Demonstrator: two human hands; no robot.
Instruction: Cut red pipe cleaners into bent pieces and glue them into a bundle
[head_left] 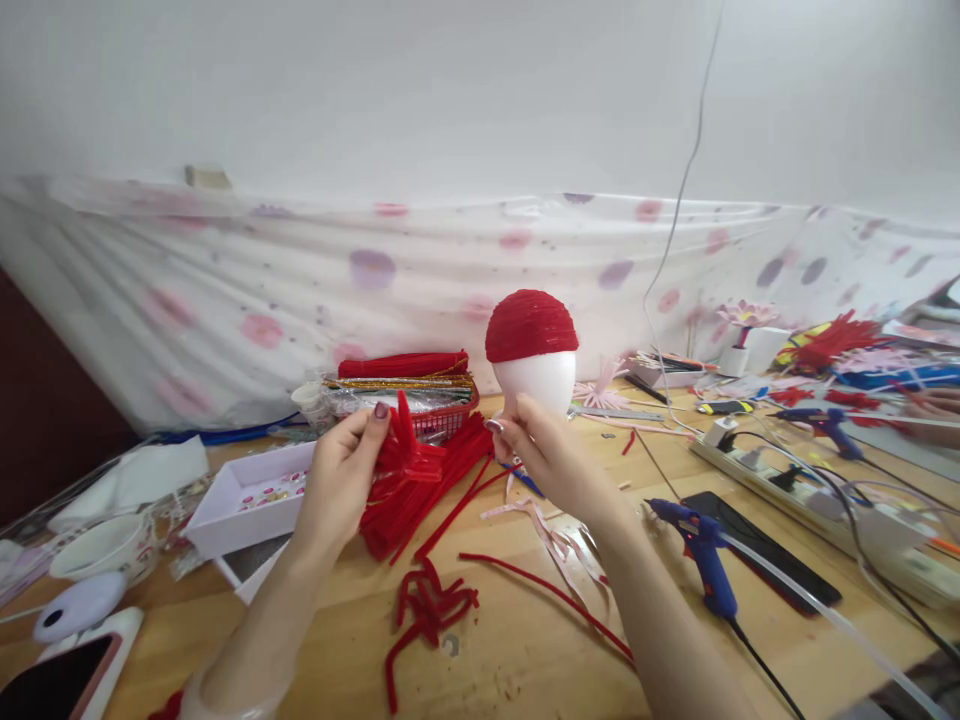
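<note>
My left hand (343, 470) is closed, thumb against fingers, on a bent shape of red chenille stems (409, 450) with looped ends. My right hand (534, 445) is closed in a pinch just below a white foam ball (536, 378). Red chenille wrapping (532, 326) covers the ball's upper half. Whether those fingers hold the ball's support or a thin stem is hidden. Behind and beneath the left hand's piece lies a bundle of red chenille stems (457, 465). Closer to me, a pile of short bent red pieces (431, 605) and a single long red stem (555, 592) rest on the wooden table (510, 650).
A blue glue gun (701, 555) and a black phone (772, 550) lie at right, beside a power strip (795, 510) with cords. At left are a white box (247, 500) of beads and a cup (105, 550). A red basket (454, 415) stands behind. Another person's hand (937, 415) shows far right.
</note>
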